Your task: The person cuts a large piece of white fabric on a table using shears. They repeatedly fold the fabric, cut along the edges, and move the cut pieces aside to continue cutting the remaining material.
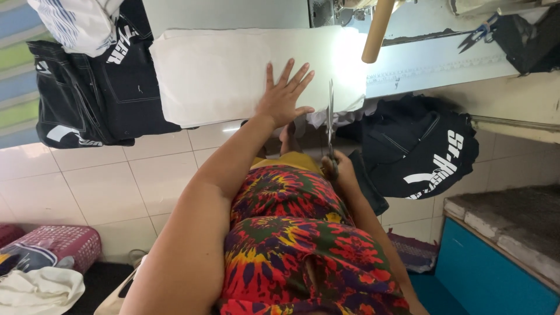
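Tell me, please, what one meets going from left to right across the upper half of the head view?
Black garments → white fabric piece → left hand flat on it → scissors held in the right hand → cardboard tube → black printed garment → small blue-handled snips.

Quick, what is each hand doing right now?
Left hand: open, flat on the white fabric sheet.
Right hand: closed, holding long metal scissors.

Two hands (284, 96), two scissors (330, 125), one white cloth (216, 73), one pink basket (64, 242).
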